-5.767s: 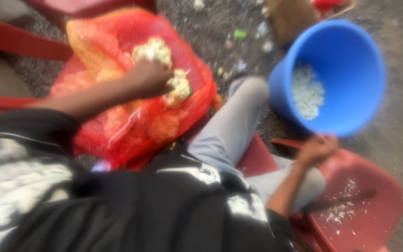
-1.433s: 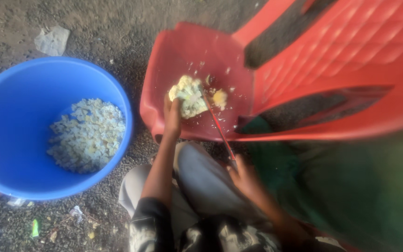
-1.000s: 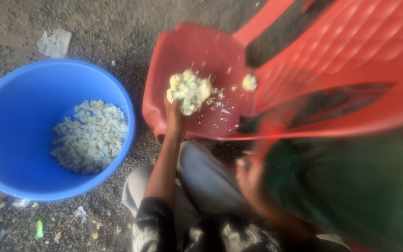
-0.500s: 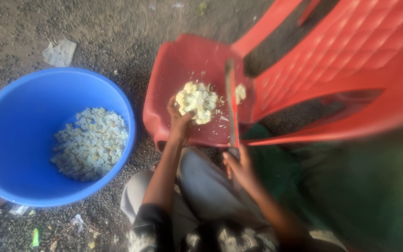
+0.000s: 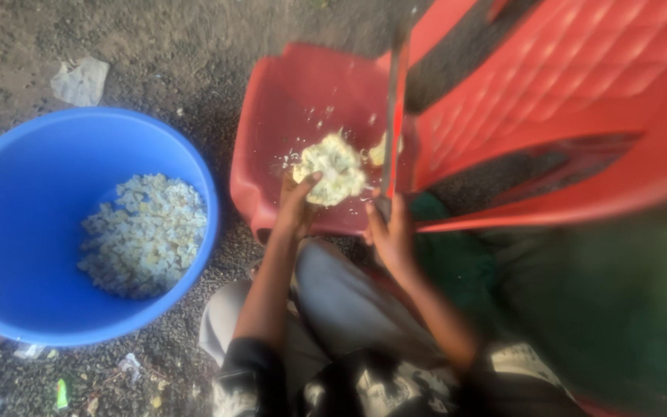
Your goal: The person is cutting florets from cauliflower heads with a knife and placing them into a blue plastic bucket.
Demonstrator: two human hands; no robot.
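My left hand [image 5: 296,207] grips a pale yellow, lumpy chunk of food [image 5: 332,167] and presses it onto the seat of an overturned red plastic chair [image 5: 295,100]. My right hand [image 5: 389,232] is shut on the handle of a long knife [image 5: 392,116], whose blade points up and away, just right of the chunk. A smaller cut piece [image 5: 378,151] lies beside the blade. Small crumbs are scattered on the red seat around the chunk.
A big blue bucket [image 5: 25,185] stands on the left, holding a heap of chopped pale pieces [image 5: 145,232]. Gravelly ground with litter [image 5: 79,79] lies around. The red chair's back [image 5: 580,93] fills the upper right. My grey-trousered knee [image 5: 341,301] is below.
The knife has swung up from lying across the chunk to a raised, upright position. My left hand still holds the chunk on the seat. Earlier I was at a red mesh sack.
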